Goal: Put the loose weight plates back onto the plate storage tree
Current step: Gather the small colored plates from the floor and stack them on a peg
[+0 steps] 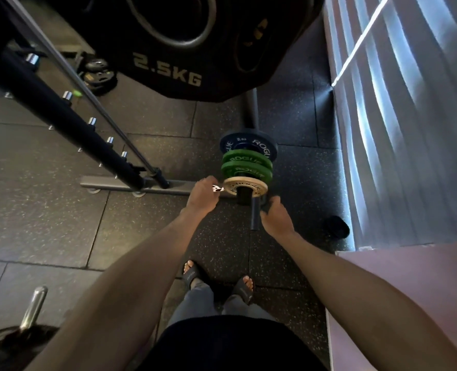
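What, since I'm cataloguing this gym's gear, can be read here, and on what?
"2.5KG": big black plate.
"ROGUE": blue plate; its small number is blurred.
"ROGUE": both green plates.
"ROGUE": white plate; its small print is unreadable.
Print on sandal: too small.

"2.5kg" on black plate (168,84); "rogue" on small stacked plates (244,163)

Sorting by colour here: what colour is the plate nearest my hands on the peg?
The plate is cream-white with dark ROGUE lettering, seen in the head view.
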